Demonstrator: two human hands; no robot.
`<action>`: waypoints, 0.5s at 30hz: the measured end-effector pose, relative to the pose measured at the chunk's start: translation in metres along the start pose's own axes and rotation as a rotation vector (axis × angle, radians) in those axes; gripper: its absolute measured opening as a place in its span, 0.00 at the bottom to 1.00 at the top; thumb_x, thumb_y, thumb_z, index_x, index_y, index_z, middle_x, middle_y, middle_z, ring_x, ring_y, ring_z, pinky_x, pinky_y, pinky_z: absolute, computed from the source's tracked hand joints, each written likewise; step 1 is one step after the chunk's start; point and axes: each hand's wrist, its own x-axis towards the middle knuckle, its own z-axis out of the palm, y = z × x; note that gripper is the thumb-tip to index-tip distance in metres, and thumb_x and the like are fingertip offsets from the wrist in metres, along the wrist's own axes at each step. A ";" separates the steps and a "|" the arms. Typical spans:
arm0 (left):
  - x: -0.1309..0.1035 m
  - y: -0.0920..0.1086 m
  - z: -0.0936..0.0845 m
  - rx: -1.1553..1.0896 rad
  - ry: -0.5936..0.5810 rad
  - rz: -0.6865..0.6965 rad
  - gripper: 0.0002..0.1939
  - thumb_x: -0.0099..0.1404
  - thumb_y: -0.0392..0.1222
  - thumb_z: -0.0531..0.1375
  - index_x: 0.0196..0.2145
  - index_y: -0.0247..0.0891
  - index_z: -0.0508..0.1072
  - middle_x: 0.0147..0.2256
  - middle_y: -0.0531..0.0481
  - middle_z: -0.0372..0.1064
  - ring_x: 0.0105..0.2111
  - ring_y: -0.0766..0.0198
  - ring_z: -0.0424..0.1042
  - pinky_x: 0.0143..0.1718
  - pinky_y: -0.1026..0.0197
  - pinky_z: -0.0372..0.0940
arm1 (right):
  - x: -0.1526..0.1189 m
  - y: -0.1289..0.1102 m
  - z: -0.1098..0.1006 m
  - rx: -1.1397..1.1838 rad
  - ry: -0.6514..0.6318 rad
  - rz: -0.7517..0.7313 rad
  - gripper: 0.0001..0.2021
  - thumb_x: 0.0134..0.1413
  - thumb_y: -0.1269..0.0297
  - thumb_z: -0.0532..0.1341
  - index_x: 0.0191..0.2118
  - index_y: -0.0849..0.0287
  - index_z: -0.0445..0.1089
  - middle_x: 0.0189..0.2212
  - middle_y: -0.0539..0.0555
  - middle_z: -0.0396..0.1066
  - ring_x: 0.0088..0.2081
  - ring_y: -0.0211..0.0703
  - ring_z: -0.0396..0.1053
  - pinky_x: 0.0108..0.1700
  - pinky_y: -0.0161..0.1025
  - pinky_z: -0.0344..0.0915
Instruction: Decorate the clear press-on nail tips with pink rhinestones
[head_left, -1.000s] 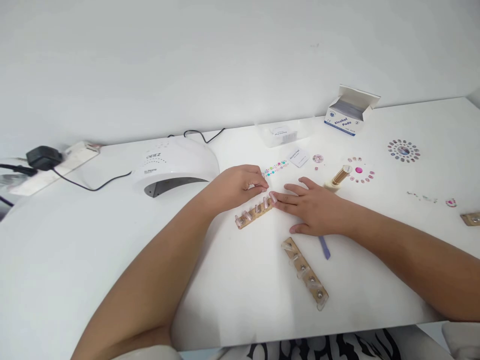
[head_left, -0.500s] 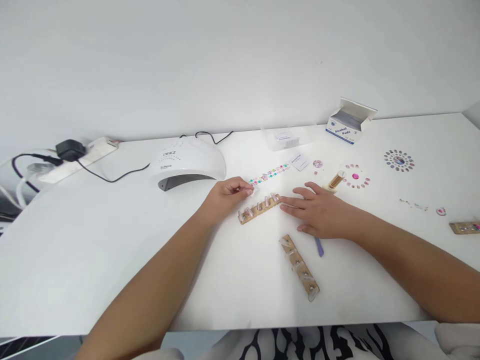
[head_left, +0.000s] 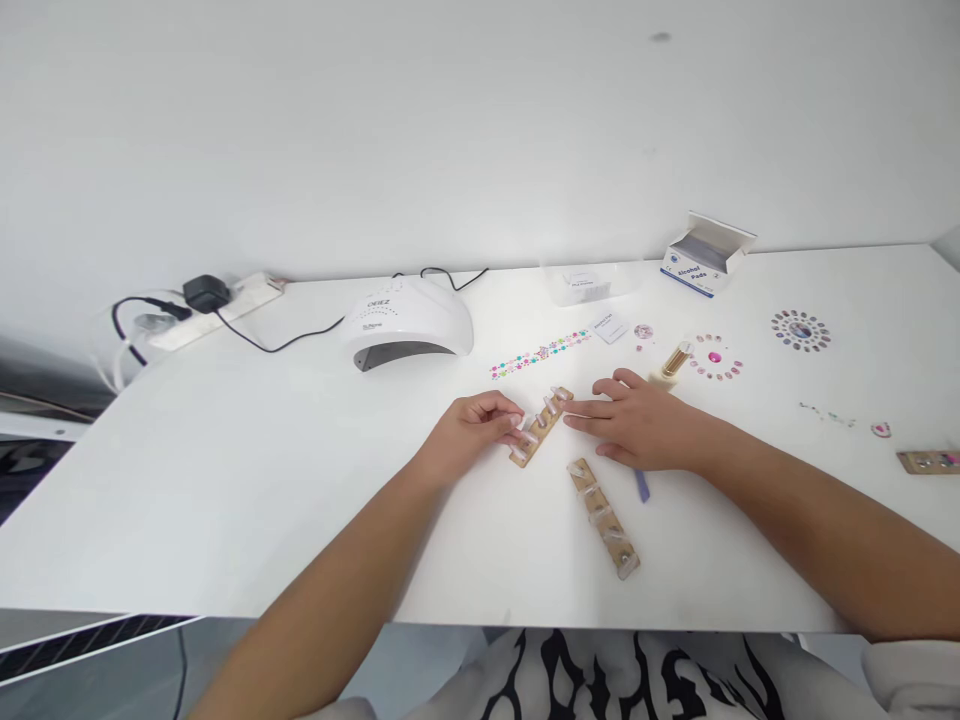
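Clear false nails stand in a row on a tan wooden strip (head_left: 536, 445), which lies slanted between my hands. My left hand (head_left: 476, 432) is closed in a pinch at its left side, around a small whitish piece, perhaps a wipe, mostly hidden by the fingers. My right hand (head_left: 645, 425) lies with its fingers stretched out, the fingertips at the strip's far right end. Closer to me lies a second wooden strip (head_left: 606, 520) with clear false nails set across it. A purple stick (head_left: 642, 487) pokes out from under my right hand.
A white nail lamp (head_left: 409, 320) stands back left, near a power strip (head_left: 225, 310). Behind my hands lie colourful gems (head_left: 540, 353), an alcohol pad packet (head_left: 608, 327), a clear tray (head_left: 589, 286), an alcohol pads box (head_left: 705, 260) and a gold-and-clear bottle (head_left: 675, 363).
The wooden strip between my hands has turned to a steeper slant. My left hand has moved nearer to me, from beside the gems to the strip's nails. My right fingers stay at its end.
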 end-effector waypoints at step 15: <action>0.012 -0.009 -0.008 -0.115 -0.027 0.015 0.15 0.51 0.50 0.71 0.29 0.35 0.77 0.28 0.49 0.70 0.30 0.63 0.73 0.36 0.57 0.76 | 0.007 0.002 0.004 0.028 -0.102 0.025 0.25 0.64 0.61 0.52 0.65 0.62 0.57 0.66 0.55 0.56 0.55 0.56 0.60 0.55 0.53 0.52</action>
